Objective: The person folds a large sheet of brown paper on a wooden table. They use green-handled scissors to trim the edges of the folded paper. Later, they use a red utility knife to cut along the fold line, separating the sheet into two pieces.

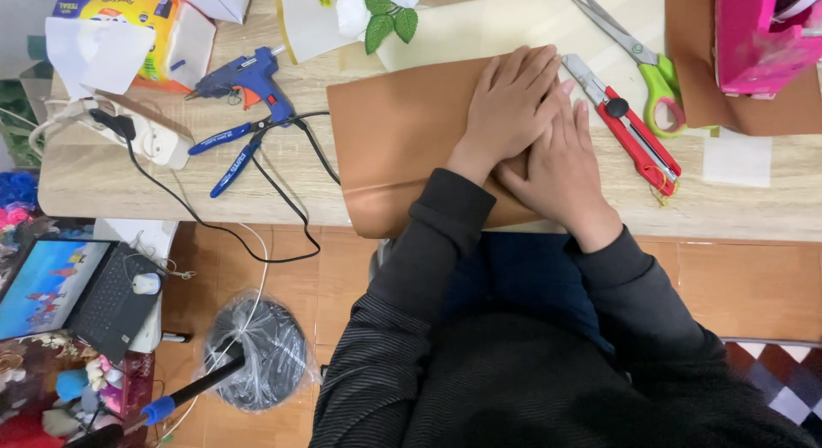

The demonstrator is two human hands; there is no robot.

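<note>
A brown sheet of paper lies folded on the light wooden table, its near edge hanging over the table's front. My left hand presses flat on the sheet's right part, fingers together and pointing away. My right hand lies flat just below and partly under it, also pressing on the sheet. Neither hand holds anything.
A red utility knife and green-handled scissors lie right of my hands. A blue glue gun, blue pliers, a power strip with black cable and a tissue box sit left. A pink box stands far right. A laptop is below left.
</note>
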